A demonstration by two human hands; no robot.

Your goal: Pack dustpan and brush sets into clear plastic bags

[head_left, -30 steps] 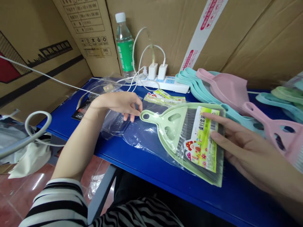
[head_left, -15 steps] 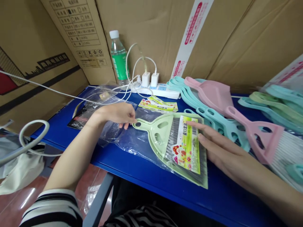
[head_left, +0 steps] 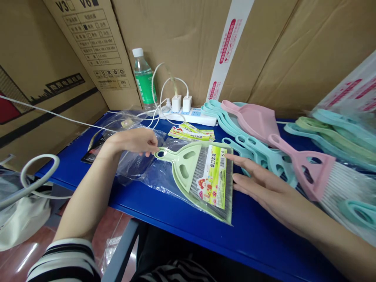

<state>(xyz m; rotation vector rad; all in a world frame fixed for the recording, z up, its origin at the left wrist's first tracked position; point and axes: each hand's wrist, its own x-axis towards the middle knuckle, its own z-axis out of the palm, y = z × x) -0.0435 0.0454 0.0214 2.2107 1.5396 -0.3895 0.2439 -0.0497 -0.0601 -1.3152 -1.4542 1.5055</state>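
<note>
A pale green dustpan-and-brush set [head_left: 188, 166] with a bright paper label [head_left: 213, 176] lies on the blue table [head_left: 258, 231], half inside a clear plastic bag [head_left: 147, 166]. My left hand [head_left: 133, 141] pinches the bag's mouth just left of the set's handle. My right hand [head_left: 266, 188] lies flat with fingers stretched out, its fingertips at the right edge of the set.
Teal and pink dustpans [head_left: 252, 121] and brushes [head_left: 305, 168] are piled at the right. A power strip [head_left: 188, 114] with chargers, a water bottle [head_left: 143, 80], spare labels [head_left: 190, 133] and cardboard boxes [head_left: 279, 51] line the back. A hose [head_left: 35, 178] hangs at the left.
The view has shifted right, so everything sits further left in the picture. My right hand has slid off the label to the set's right edge. My left hand still holds the bag.
</note>
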